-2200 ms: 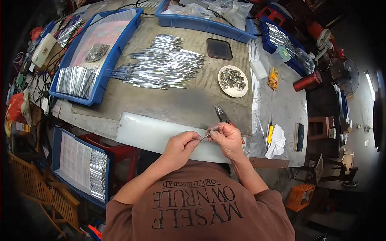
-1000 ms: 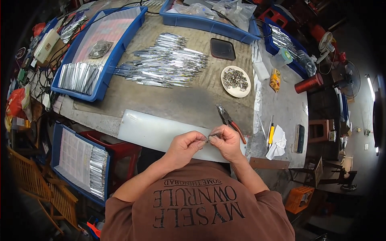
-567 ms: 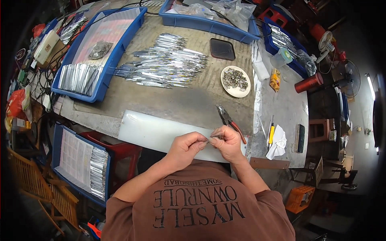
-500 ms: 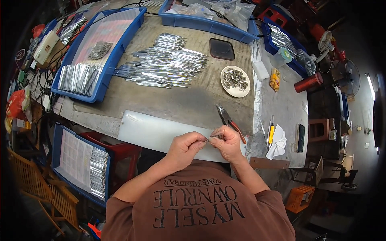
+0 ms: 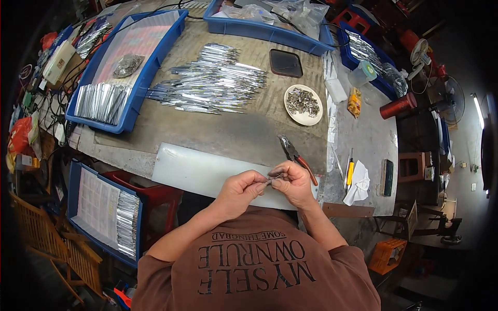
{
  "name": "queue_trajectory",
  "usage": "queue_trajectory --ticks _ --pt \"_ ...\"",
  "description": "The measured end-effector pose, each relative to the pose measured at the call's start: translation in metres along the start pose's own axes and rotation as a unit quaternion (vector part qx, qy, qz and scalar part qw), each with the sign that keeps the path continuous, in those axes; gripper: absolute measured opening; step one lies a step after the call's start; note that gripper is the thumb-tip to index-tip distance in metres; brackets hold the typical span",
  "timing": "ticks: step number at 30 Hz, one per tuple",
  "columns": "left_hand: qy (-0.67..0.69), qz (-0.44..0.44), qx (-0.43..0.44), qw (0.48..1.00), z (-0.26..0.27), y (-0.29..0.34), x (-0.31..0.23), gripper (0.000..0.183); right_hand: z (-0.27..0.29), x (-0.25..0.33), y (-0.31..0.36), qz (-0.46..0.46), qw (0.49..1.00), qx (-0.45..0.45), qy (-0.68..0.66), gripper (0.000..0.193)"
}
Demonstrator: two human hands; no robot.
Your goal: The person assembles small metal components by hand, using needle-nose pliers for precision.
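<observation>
Two hands pinch a small metal part at the near edge of a crowded workbench.

The left hand (image 5: 239, 187) and right hand (image 5: 292, 182) meet fingertip to fingertip, both closed on a small metal piece (image 5: 272, 179) held just above a pale plastic sheet (image 5: 197, 171) at the bench's front edge. Red-handled pliers (image 5: 295, 157) lie just beyond the right hand (untouched). The worn grey bench top (image 5: 218, 135) carries a heap of silvery rods (image 5: 210, 85), a plate of small metal bits (image 5: 303, 104) and blue trays (image 5: 129, 62) along the back and left. A yellow-handled knife (image 5: 350, 171) rests to the right, and the dim room around is cluttered with crates and stools.
</observation>
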State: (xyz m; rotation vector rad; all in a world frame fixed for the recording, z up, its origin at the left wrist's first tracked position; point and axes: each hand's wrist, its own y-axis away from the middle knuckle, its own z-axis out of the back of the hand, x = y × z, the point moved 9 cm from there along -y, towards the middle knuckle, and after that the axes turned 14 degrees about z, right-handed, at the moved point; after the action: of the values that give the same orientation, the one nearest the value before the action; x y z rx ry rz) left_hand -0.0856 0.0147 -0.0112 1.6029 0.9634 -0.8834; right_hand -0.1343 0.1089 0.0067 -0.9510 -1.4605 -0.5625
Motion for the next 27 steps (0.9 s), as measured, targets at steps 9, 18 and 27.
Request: queue_trajectory --ticks 9,18,27 --pt "-0.185 -0.162 -0.088 0.965 -0.001 0.012 -0.028 0.009 0.003 -0.003 0.006 0.028 0.999 -0.014 -0.005 0.014" --pt "0.083 0.076 0.043 0.993 -0.004 -0.004 0.015 0.009 0.0 -0.008 0.006 0.016 0.998 -0.024 -0.058 0.012" --pt "-0.254 -0.231 -0.131 0.93 -0.005 0.014 -0.04 0.004 0.014 -0.007 0.013 -0.053 0.997 -0.05 -0.017 0.015"
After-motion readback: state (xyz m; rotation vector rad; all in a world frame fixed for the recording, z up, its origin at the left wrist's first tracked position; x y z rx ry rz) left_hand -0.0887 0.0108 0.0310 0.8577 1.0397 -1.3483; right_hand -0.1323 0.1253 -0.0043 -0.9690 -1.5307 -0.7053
